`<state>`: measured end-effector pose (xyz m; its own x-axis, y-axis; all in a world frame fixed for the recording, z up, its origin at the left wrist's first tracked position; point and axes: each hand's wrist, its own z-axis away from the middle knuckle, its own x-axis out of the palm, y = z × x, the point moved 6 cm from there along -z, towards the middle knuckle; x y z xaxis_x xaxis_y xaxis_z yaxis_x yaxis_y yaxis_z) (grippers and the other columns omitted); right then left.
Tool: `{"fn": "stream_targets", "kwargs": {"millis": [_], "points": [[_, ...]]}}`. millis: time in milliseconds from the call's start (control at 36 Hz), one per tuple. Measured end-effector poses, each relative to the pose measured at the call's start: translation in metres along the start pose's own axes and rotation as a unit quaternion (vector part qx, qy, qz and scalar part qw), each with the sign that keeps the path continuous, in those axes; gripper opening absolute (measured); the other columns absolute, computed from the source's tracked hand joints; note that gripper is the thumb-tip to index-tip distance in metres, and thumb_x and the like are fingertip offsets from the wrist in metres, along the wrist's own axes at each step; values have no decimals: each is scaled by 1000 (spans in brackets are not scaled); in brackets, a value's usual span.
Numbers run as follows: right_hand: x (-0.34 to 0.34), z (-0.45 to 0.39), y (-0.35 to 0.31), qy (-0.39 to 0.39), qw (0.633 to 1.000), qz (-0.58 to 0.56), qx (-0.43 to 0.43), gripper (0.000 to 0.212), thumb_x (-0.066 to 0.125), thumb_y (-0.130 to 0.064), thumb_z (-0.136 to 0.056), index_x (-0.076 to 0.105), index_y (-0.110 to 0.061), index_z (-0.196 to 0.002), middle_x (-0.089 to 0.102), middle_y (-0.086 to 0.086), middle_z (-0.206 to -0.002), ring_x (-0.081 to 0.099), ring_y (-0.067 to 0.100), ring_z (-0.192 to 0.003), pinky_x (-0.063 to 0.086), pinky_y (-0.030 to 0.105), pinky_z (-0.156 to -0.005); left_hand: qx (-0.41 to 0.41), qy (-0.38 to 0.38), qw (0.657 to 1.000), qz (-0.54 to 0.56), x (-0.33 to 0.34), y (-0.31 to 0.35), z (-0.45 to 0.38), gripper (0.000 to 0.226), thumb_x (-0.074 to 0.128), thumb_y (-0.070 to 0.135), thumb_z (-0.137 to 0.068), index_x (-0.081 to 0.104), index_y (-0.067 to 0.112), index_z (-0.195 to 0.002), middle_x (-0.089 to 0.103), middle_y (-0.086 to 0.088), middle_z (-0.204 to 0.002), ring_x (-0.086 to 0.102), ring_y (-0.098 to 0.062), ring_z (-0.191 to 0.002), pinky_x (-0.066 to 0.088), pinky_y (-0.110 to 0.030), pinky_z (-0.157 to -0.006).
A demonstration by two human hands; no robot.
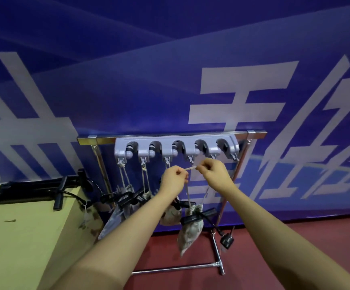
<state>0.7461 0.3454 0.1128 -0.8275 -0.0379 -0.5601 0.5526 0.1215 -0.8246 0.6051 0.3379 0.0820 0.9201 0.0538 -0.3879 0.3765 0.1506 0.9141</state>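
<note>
**Drawstring span held taut just under the fourth hook**

The drawstring ran nearly level between the hands, rising slightly toward the right. Its patterned pouch hung below the left-hand end. The left hand and right hand each pinched one end of the span between thumb and fingers. The fourth hook of the grey hook rail lay just above the span's middle, marginally nearer the right hand. A short upward lift appeared sufficient.

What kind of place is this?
Probably an indoor hall, maybe a sports or event room. A big blue banner with white letters fills the back, the floor is red, and a metal rack of hanging pouches stands before it.
</note>
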Motion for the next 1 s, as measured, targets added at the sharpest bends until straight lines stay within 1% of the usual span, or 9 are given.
{"fn": "stream_targets", "kwargs": {"millis": [83, 194, 306, 389, 500, 583, 750, 861, 1000], "points": [[2, -14, 1, 21, 999, 17, -30, 27, 50, -13, -98, 49, -13, -70, 40, 0, -57, 36, 11, -52, 32, 17, -49, -7, 40, 999, 35, 4, -1, -14, 17, 50, 8, -94, 60, 7, -81, 62, -2, -75, 61, -17, -69, 51, -32, -74], [5, -28, 9, 57, 998, 0, -19, 16, 50, -14, -98, 61, -5, -94, 52, 0, -67, 45, 12, -57, 35, 16, -49, -14, 64, 996, 54, 12, 0, -25, 16, 49, 4, -94, 59, 5, -82, 59, -4, -73, 57, -14, -66, 46, -20, -60], [14, -43, 21, 47, 999, 3, 5, 18, 48, -15, -98, 63, -4, -96, 55, 3, -72, 48, 15, -60, 39, 26, -54, -39, 80, 994, 56, 17, -7, -37, 20, 48, 5, -94, 57, 8, -78, 57, 0, -69, 58, -17, -68, 46, -28, -69], [21, -49, 33, 26, 999, 27, 24, 18, 49, -17, -98, 62, -9, -89, 55, 1, -68, 52, 18, -65, 44, 35, -64, -57, 78, 995, 36, 19, -15, -41, 18, 48, 7, -95, 59, 6, -81, 61, -6, -78, 61, -20, -75, 47, -29, -72], [29, -48, 45, -21, 998, 52, 29, 19, 49, -18, -98, 53, -14, -80, 54, 2, -68, 56, 24, -70, 46, 36, -66, -67, 33, 997, -16, 27, -25, -43, 20, 49, 9, -95, 68, 4, -95, 68, -14, -97, 66, -27, -90, 53, -36, -84], [31, -44, 51, -21, 997, 61, 37, 20, 49, -18, -98, 52, -15, -79, 52, -2, -65, 50, 18, -63, 42, 33, -63, -65, 0, 997, -49, 33, -25, -42, 21, 49, 10, -95, 67, 4, -103, 68, -14, -104, 64, -29, -98, 51, -34, -87], [29, -34, 58, 16, 996, 41, 77, 17, 46, -14, -95, 61, -7, -101, 61, 7, -95, 56, 22, -78, 51, 41, -73, -75, 1, 995, -69, 32, -31, -33, 24, 46, 12, -94, 60, 7, -112, 63, -11, -112, 62, -30, -101, 51, -40, -92], [41, -20, 58, 0, 997, 33, 74, 17, 47, -11, -95, 56, -4, -84, 59, 16, -82, 48, 24, -70, 46, 46, -68, -87, 8, 995, -43, 18, -40, -20, 17, 48, 10, -93, 60, 9, -105, 64, -11, -103, 64, -31, -95, 53, -40, -88], [63, -4, 45, -17, 997, 16, 72, 14, 50, -9, -94, 63, -3, -92, 59, 5, -84, 53, 20, -79, 38, 29, -68, -89, 32, 995, -26, -13, -55, -7, 17, 46, 5, -89, 57, 15, -81, 65, -13, -81, 67, -34, -88, 56, -45, -82]]}}
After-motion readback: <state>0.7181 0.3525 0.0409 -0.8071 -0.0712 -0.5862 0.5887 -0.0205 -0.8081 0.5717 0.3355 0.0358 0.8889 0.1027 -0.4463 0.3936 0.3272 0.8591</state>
